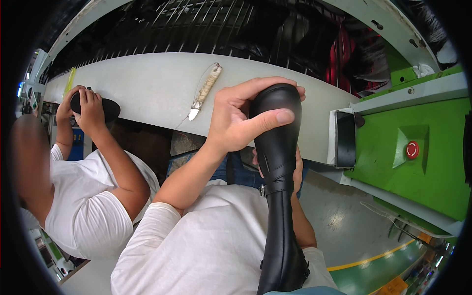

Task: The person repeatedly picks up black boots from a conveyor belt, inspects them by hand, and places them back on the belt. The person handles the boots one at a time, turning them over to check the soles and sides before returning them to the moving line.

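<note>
The black boot (278, 147) is in front of the person's white shirt (206, 241), its toe above the surface (147, 83). The left hand (236, 118) grips the toe, thumb across the top, elbow bent. The right hand (298, 172), mostly hidden, wraps the boot from behind. A small tool (207, 88) lies left.

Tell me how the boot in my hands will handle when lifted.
The boot is probably firm at the toe, which looks smoothly rounded in the left hand. Its glossy surface may be a little slippery. Being long, it would likely swing or tip if held by the toe alone.
</note>
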Available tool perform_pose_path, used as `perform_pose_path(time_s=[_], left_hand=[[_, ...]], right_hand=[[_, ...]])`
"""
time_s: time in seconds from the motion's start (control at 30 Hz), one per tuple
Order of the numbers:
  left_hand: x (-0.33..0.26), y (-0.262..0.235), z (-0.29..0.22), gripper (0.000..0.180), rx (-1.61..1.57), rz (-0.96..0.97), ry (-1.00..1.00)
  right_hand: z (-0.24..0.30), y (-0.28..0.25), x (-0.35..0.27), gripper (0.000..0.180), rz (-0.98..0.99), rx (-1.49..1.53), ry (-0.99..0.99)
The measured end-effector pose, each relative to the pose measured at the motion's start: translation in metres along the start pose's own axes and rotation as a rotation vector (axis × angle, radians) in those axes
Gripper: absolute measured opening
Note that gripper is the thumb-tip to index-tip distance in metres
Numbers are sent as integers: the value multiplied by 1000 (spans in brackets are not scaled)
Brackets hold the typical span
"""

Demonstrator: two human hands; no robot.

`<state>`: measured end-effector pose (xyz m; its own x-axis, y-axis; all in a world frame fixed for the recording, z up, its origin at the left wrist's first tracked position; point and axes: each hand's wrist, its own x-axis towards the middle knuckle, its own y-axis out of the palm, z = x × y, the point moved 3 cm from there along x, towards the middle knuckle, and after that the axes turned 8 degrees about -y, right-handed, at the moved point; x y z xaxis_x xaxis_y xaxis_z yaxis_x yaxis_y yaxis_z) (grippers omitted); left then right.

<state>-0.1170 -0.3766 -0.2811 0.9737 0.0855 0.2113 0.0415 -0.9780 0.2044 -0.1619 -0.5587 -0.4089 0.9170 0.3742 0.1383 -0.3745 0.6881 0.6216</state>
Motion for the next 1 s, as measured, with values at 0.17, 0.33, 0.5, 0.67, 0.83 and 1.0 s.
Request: perform_pose_path(time_s=[0.17,0.33,0.5,0.67,0.83,1.0], left_hand=[[-6,2,-8,51,-26,-12,-33],[-10,2,-32,53,138,-13,-85],[-18,-14,-25,54,84,-39,-60],[-27,-28,-19,56,-43,-137,-48],[-36,-30,16,61,-236,-141,-27],[-38,-51,-8,85,-1,143,-257]], right_hand=[[6,1,-3,89,-62,-179,3],[32,18,2,99,61,-354,-81],[37,19,-1,87,133,-403,-122],[3,-4,-39,68,-2,-694,-394],[39,21,-16,66,-41,-1158,-615],[89,-5,12,54,196,-1199,-810]])
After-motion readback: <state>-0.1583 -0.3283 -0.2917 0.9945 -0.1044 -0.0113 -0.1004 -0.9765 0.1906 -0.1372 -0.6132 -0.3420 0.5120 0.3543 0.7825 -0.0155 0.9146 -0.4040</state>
